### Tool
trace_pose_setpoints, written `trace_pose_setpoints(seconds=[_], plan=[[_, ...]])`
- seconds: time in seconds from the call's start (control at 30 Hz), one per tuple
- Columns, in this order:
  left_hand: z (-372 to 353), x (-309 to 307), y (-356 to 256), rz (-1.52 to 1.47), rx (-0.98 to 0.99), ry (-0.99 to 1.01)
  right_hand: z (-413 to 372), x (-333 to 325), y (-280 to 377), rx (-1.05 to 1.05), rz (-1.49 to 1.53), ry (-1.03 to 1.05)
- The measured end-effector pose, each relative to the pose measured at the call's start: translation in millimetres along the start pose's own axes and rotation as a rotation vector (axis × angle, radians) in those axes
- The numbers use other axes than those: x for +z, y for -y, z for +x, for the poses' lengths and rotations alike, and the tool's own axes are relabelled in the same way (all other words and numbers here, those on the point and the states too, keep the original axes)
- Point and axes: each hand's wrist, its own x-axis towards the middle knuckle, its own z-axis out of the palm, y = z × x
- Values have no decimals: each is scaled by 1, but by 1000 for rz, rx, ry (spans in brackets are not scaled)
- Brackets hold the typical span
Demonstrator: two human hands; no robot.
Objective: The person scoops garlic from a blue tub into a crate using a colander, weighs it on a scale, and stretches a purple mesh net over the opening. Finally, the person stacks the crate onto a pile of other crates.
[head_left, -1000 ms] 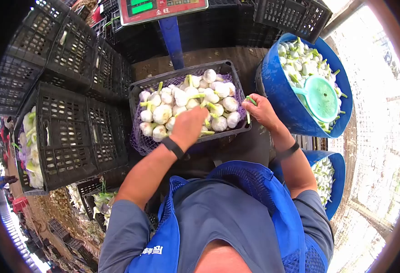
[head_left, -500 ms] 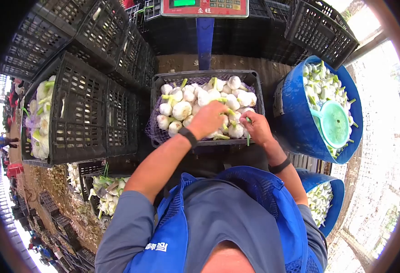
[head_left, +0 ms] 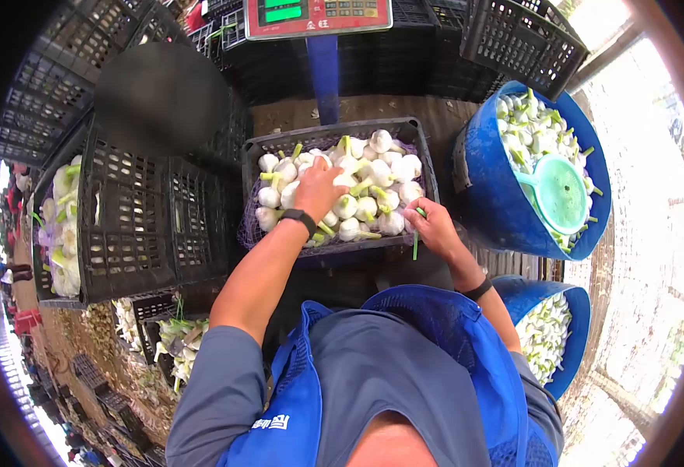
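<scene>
the left hand (head_left: 319, 189) has been shifted leftward over the white garlic bulbs (head_left: 381, 142) heaped in the mesh-lined black plastic crate (head_left: 334, 131), set on a wooden platform (head_left: 427, 109) beside a blue plastic tub (head_left: 486, 198). its fingers are laid loosely open on the bulbs; a green stalk (head_left: 415, 246) is pinched in the right hand (head_left: 434, 226) at the crate's right front corner.

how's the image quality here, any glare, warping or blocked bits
Head view: strong fisheye, so the black crates bow outward and a dark ring frames the picture; the right edge past the blue tub is blown out white; a dark blob masks the upper left; the garlic under the left hand is sharp.
</scene>
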Motion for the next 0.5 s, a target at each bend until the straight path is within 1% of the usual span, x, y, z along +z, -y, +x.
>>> trace_pose_setpoints(seconds=[0.03,0.1,0.13,0.17,0.23,0.27,0.3,0.33,0.37,0.43,0.47,0.5], plan=[[2,-2,0,-1,8,4,-1,1,5,40,17,0],[12,-12,-2,92,36,131,5,0,0,10,-11,-12],[11,-16,-4,131,26,154,4,-1,1,-30,-38,-26],[12,-20,-6,138,35,152,4,0,0,-68,-62,-43],[11,-25,-14,287,84,175,3,1,0,-79,-36,-32],[7,-25,-21,399,208,70,2,-1,0,-50,-14,6],[4,-27,-32,401,210,65,3,-4,2,-22,7,43],[-3,-29,-45,132,275,84,1,-8,6,-22,9,41],[-11,-27,-55,-138,335,104,-2,-11,10,-77,-6,75],[-38,-7,-73,-235,343,94,-5,-17,14,-209,-87,121],[-44,-11,-84,-165,321,264,-5,-20,14,-309,-144,143],[-47,-22,-95,-84,271,423,-5,-23,12,-314,-284,193]])
